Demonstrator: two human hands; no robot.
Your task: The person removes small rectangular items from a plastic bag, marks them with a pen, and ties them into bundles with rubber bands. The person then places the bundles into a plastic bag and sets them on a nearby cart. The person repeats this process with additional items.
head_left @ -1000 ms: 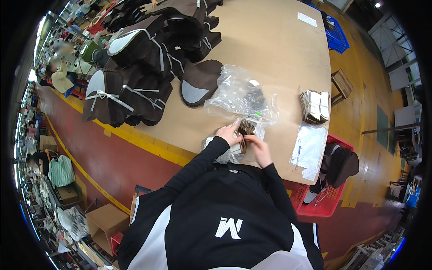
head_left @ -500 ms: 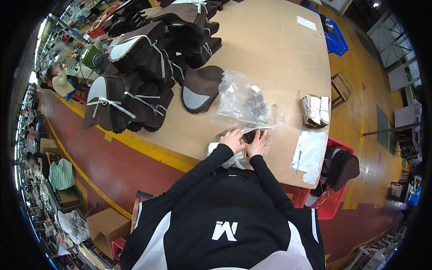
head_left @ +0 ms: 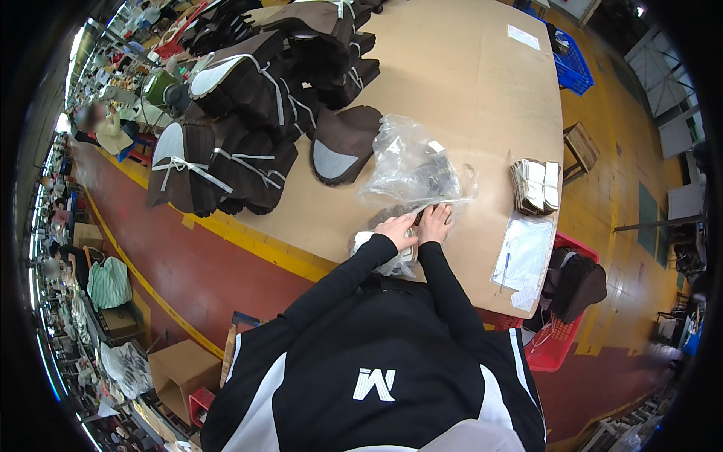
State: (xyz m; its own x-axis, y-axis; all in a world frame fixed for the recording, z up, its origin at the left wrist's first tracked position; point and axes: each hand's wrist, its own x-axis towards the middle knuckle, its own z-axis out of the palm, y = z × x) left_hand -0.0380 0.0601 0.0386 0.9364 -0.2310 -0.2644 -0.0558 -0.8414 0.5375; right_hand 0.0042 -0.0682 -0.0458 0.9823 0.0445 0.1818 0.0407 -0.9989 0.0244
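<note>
Nearest the lower edge, black sleeves are seen rising to the near edge of a large tan worktable, where both hands are laid side by side, almost touching. The left hand is pressed flat on a dark, flat piece that is mostly hidden under the fingers and under plastic; whether anything is pinched cannot be told. The right hand is rested, fingers spread, at the mouth of a crumpled clear plastic bag, which is spread just beyond the hands and holds dark contents. A smaller whitish plastic bundle is lodged under the left wrist at the table's edge.

To the right of the hands, a flat clear sleeve with white paper and a pen is laid at the table's rounded near corner, partly overhanging it. Beyond it, a stack of small pale packets is set near the right edge. A red basket is placed on the floor below that corner.

Bare tabletop is left between the bag and the packets, and widely across the far middle. To the left, the surface is crowded by brown, grey-lined fabric pieces, piled up to the left edge. A small white rectangular label is stuck far off, and a blue crate is seen beyond the far edge.
</note>
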